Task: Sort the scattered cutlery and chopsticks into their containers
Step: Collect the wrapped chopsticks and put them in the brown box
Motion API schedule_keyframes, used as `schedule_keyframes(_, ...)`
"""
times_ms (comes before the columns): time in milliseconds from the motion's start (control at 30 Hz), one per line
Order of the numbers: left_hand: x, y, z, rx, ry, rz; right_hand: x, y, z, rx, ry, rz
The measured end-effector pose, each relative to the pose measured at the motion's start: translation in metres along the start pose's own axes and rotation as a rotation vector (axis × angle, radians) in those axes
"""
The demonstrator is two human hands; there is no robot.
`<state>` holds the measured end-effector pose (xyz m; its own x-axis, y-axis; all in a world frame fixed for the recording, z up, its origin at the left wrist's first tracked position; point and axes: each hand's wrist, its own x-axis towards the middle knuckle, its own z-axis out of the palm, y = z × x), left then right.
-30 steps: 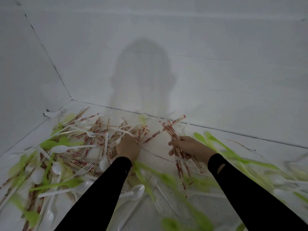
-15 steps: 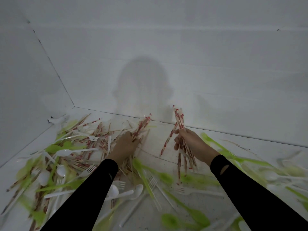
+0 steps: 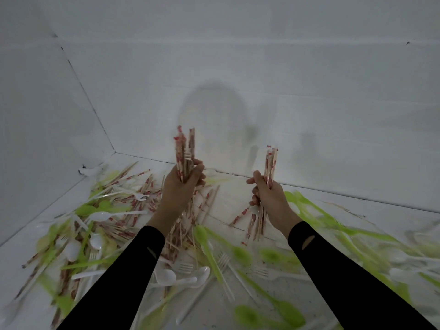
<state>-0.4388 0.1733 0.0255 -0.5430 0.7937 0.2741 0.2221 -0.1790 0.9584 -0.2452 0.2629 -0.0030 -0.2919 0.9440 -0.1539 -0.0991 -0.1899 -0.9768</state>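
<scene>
My left hand (image 3: 179,189) grips an upright bundle of red-and-white wrapped chopsticks (image 3: 184,148), with a small white fork caught among them. My right hand (image 3: 270,198) grips a second bundle of wrapped chopsticks (image 3: 271,163), which stands upright and hangs below the fist. Both bundles are raised above the white surface (image 3: 228,206). A dense heap of more chopsticks (image 3: 142,208) lies left of centre. White plastic spoons (image 3: 102,216), white forks (image 3: 223,260) and green spoons (image 3: 209,248) are scattered all around. No container is in view.
White walls enclose the surface at the back (image 3: 262,91) and on the left (image 3: 35,139), meeting in a corner (image 3: 114,152). Green cutlery (image 3: 333,225) trails off to the right. My black sleeves cover part of the front.
Both hands have lifted from the surface. The left hand gathered chopsticks from the heap and raised them upright; the right hand swung its bundle from lying to upright.
</scene>
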Motion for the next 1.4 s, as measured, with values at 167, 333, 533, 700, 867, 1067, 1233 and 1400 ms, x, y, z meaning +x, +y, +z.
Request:
schedule_keyframes(167, -0.016, -0.022, 0.0, 0.029, 0.1, 0.049, -0.007, -0.012, 0.006, 0.17, -0.013, -0.055)
schedule_keyframes(333, -0.032, -0.048, 0.0, 0.147, 0.031, -0.033, -0.025, 0.026, -0.006, 0.046, -0.225, 0.03)
schedule_keyframes(533, -0.034, -0.071, -0.001, 0.274, -0.089, -0.105, -0.047, 0.057, -0.017, -0.162, -0.271, 0.052)
schedule_keyframes(700, -0.027, -0.049, 0.014, 0.169, -0.126, -0.103, -0.035, 0.026, -0.009, 0.105, -0.271, 0.065)
schedule_keyframes(867, -0.013, -0.028, 0.017, -0.152, -0.089, -0.07, -0.02, -0.005, -0.007, 0.284, -0.195, 0.079)
schedule_keyframes(1067, -0.01, -0.025, 0.015, -0.193, 0.023, -0.03, -0.011, -0.012, -0.004, -0.043, 0.027, -0.086)
schedule_keyframes(1233, -0.01, -0.041, 0.012, -0.163, 0.097, -0.092, 0.012, 0.013, -0.004, -0.739, -0.14, -0.204)
schedule_keyframes(1400, -0.022, -0.054, 0.013, -0.165, 0.063, -0.125, 0.033, 0.045, -0.008, -1.447, -0.325, -0.229)
